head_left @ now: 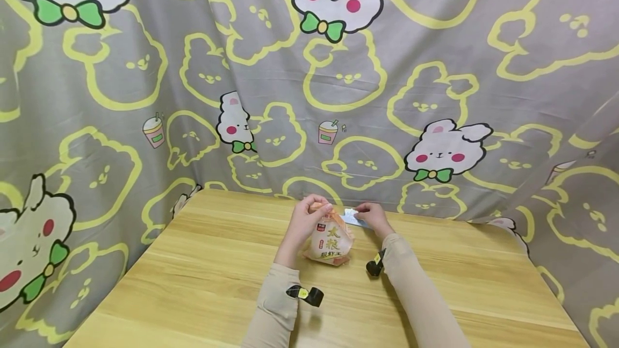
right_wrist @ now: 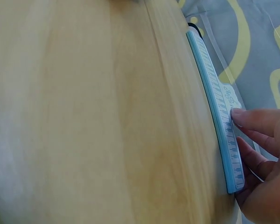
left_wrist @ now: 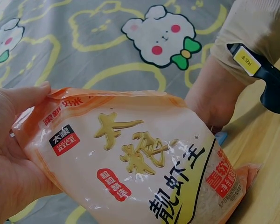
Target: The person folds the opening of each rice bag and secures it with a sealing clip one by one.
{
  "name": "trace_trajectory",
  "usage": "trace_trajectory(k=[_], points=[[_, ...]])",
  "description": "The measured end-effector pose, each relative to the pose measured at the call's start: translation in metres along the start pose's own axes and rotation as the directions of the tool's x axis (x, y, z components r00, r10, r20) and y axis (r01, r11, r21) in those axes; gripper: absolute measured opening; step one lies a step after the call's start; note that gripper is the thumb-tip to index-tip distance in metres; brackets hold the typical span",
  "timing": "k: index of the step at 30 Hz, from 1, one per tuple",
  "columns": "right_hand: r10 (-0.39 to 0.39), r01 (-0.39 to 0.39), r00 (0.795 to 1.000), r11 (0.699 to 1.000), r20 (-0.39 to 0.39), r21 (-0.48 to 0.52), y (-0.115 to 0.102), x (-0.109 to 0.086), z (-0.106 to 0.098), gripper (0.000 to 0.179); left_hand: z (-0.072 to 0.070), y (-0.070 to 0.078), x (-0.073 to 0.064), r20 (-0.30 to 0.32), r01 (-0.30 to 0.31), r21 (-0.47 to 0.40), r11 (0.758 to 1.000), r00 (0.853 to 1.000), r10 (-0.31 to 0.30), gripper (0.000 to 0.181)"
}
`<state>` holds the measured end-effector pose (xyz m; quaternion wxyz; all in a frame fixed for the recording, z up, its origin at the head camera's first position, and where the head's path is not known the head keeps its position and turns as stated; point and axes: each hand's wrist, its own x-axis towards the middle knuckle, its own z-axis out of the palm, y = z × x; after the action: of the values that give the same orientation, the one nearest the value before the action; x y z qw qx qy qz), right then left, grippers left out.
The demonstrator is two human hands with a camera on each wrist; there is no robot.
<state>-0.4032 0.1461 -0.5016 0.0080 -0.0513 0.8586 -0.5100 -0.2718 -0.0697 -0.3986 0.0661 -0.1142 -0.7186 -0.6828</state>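
Note:
A bag of rice (head_left: 331, 241), peach and white with gold lettering, stands on the table with its top folded over. My left hand (head_left: 309, 218) grips the upper edge of the bag. In the left wrist view, the thumb lies along the top fold of the rice bag (left_wrist: 126, 140), and grains show near its lower corner. To the right, my right hand (head_left: 374, 217) pinches a long light-blue bar (head_left: 357, 220) near the table's far edge. The right wrist view shows the bar (right_wrist: 214, 109) with a printed white strip, a pale tab and a black loop at one end.
A wood-grain table (head_left: 193, 262) carries everything. Behind it and at both sides hangs a grey curtain (head_left: 271, 79) with rabbit and yellow outline prints. Black straps with yellow labels sit on both wrists.

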Motion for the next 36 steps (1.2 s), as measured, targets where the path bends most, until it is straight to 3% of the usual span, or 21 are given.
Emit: trace_trajectory(k=[5,12,15,36], points=[[0.01,-0.01,1.0,1.0,-0.008,-0.01,0.0,0.0,0.0,0.017,0.001,-0.02,0.009,-0.015,-0.001,-0.015,1.0,1.0,0.0,0.02],[0.01,-0.01,1.0,1.0,0.0,0.002,-0.001,-0.003,-0.004,0.018,0.0,0.006,-0.004,0.016,-0.019,-0.004,1.0,1.0,0.019,0.019],[0.015,-0.016,1.0,1.0,0.006,0.014,-0.001,-0.003,-0.006,0.017,0.0,0.009,-0.006,0.018,-0.013,-0.003,1.0,1.0,0.013,0.019],[0.036,-0.037,0.999,0.999,0.011,0.036,0.002,0.002,-0.009,0.021,0.0,0.005,-0.002,0.022,-0.012,-0.012,1.0,1.0,0.013,0.019]])
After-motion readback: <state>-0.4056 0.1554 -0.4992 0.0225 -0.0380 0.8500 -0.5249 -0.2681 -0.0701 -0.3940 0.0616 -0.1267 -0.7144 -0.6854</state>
